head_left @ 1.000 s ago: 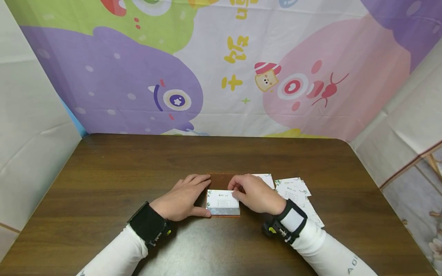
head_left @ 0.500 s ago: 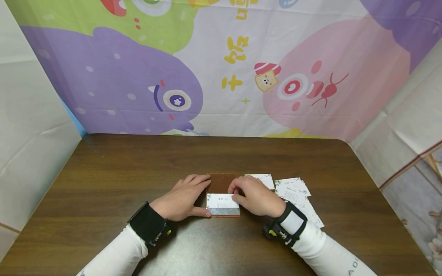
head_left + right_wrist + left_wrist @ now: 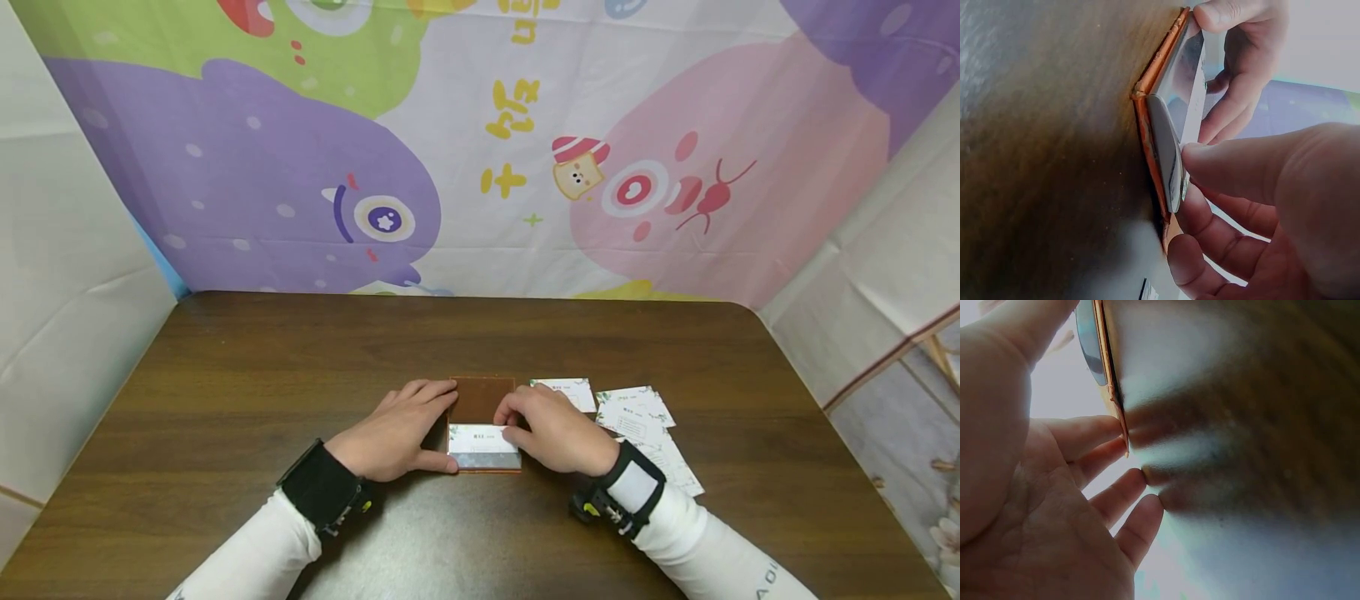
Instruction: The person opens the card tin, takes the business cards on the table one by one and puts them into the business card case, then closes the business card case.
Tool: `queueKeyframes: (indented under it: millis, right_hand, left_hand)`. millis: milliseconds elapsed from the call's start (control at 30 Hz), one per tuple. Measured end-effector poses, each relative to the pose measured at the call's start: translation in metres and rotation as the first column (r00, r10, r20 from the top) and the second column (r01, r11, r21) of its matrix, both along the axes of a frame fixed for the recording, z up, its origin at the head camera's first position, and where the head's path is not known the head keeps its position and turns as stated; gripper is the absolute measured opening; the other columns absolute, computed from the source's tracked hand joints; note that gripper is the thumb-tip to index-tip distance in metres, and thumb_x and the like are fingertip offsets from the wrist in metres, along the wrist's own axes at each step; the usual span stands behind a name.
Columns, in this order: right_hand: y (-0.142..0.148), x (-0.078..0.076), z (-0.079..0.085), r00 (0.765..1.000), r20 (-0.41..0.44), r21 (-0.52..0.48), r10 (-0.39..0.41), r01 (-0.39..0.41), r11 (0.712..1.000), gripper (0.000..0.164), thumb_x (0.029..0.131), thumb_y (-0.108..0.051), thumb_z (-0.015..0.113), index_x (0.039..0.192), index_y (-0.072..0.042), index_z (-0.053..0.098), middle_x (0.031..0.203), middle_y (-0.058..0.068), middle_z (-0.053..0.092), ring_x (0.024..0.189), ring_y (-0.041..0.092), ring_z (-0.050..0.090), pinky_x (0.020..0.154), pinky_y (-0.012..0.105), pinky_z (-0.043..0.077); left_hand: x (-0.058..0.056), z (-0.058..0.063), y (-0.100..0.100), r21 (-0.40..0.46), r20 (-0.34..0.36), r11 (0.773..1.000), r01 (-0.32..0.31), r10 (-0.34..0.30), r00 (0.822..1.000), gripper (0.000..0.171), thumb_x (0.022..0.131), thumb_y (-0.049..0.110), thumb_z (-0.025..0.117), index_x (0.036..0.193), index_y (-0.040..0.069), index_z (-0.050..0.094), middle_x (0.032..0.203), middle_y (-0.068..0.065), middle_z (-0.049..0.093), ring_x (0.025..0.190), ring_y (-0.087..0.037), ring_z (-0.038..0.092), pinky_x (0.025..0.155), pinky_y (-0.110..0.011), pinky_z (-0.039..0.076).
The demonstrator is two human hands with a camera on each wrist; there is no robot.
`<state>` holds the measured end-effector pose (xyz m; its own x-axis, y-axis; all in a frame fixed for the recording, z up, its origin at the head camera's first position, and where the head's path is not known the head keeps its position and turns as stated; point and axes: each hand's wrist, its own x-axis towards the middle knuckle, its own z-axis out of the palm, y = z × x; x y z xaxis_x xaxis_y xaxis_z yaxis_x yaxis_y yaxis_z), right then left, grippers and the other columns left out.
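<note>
A brown card holder [image 3: 482, 398] lies unfolded on the table, its clear pocket [image 3: 483, 461] on the near half. Within that pocket sits a white business card [image 3: 474, 437] with a leafy print, its upper part standing out above the pocket's edge. My right hand [image 3: 562, 433] pinches the card's right side; thumb in front and index finger behind show in the right wrist view. Along the holder's left side rests my left hand [image 3: 390, 433], fingers spread and fairly straight. Its thumb touches the near left corner, and its fingertips [image 3: 1138, 481] meet the holder's edge and the tabletop.
Several loose white cards [image 3: 633, 408] lie to the right of the holder, some overlapping and partly behind my right wrist. One more card [image 3: 566, 392] is just beyond my right hand. A printed cloth [image 3: 480, 167] hangs behind the wooden table [image 3: 300, 350].
The card has slid toward me, deeper into the clear pocket, with my right hand following slightly. My left hand has stayed in place. The loose card beyond my right hand shows more.
</note>
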<state>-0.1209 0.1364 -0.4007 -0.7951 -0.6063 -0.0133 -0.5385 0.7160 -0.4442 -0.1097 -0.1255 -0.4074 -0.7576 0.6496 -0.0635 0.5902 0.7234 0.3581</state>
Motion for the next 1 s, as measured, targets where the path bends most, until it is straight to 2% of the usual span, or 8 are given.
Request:
queueKeyframes:
  millis: [300,1000]
  right_hand:
    - [0.003,0.001,0.0,1.0,0.002,-0.003,0.012,-0.012,1.0,0.013,0.092,-0.021,0.07,0.105,-0.022,0.07,0.091,-0.012,0.058,0.086,0.012,0.052,0.076,0.031,0.042]
    - [0.023,-0.003,0.013,0.999,-0.025,-0.036,-0.035,0.034,0.999,0.022,0.089,-0.022,0.074,0.11,-0.018,0.069,0.098,-0.007,0.06,0.096,0.018,0.054,0.083,0.038,0.04]
  left_hand:
    - [0.0,0.0,0.0,0.005,-0.006,1.0,0.005,-0.004,1.0,0.095,0.086,0.064,0.064,0.153,0.002,0.039,0.16,-0.01,0.029,0.143,-0.029,0.027,0.106,-0.052,0.032]
    - [0.001,0.001,0.001,0.011,0.008,1.0,0.004,-0.004,1.0,0.095,0.086,0.062,0.065,0.154,0.002,0.038,0.16,-0.01,0.029,0.143,-0.031,0.027,0.107,-0.054,0.031]
